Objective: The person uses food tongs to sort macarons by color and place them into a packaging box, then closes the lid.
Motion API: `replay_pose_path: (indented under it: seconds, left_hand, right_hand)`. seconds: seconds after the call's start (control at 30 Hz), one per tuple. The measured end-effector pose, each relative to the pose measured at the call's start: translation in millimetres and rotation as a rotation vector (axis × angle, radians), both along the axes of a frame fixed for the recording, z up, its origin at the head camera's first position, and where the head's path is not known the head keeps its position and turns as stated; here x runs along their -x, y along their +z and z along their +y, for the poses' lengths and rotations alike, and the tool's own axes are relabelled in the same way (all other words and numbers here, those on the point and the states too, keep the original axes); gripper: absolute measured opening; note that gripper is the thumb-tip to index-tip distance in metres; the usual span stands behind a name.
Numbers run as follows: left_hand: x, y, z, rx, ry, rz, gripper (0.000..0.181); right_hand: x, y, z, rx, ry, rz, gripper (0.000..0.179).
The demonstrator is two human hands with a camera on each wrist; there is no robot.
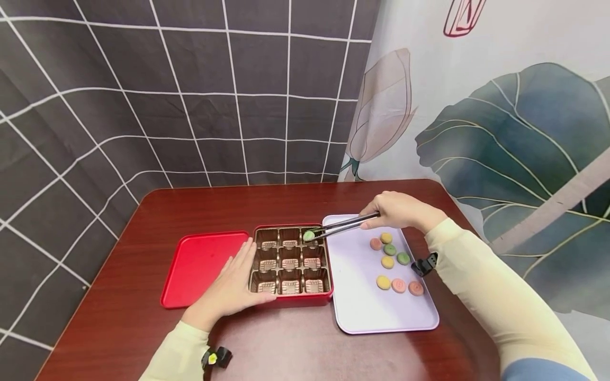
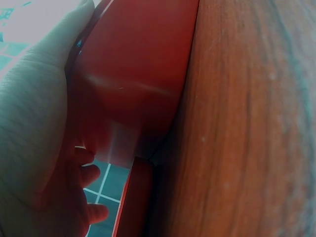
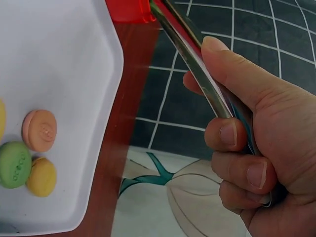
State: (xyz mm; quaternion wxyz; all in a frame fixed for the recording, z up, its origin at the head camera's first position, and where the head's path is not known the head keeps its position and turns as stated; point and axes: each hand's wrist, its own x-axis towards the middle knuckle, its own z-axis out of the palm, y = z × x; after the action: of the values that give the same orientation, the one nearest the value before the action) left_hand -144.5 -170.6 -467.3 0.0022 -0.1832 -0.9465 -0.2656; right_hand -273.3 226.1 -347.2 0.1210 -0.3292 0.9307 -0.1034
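My right hand grips a pair of metal tongs, its fingers curled round the handles. At the tongs' tips is a green macaron, over the back right compartment of a red box with a gold-brown divided insert; whether it touches the bottom I cannot tell. My left hand rests against the box's left front corner, its fingers along the left side and its thumb along the front wall. In the left wrist view the thumb side of that hand lies close to the red wall.
A red lid lies left of the box, partly behind the left hand. To the right, a pale lilac tray holds several yellow, pink and green macarons. Behind the wooden table hangs a dark grid-patterned cloth.
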Motion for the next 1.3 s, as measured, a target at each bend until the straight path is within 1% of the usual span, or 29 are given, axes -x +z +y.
replay_pose_path:
  seconds: [0.3,0.5,0.7,0.97,1.3]
  left_hand:
    - [-0.4,-0.6,1.4,0.006,0.006,-0.002,0.127]
    - [-1.1,-1.9,1.4,-0.007,0.01,-0.001,0.126]
    - [-1.8,-2.8,1.5,-0.002,0.011,-0.001,0.13]
    - [-1.1,-2.4,1.3,-0.004,0.008,0.0,0.13]
    - [-0.9,-2.4,0.5,-0.002,0.001,0.005,0.129]
  right_hand:
    - [3.0,3.6,-9,-0.03,0.034,0.012,0.044]
    - [3.4,5.2,-12,-0.048,0.058,0.016,0.039]
    - [2.5,6.2,-15,-0.056,0.063,0.014,0.04]
    - [3.4,5.3,-14,-0.055,0.054,0.009,0.041]
    - [2.3,7.1,-12,-0.038,0.069,-0.001,0.035]
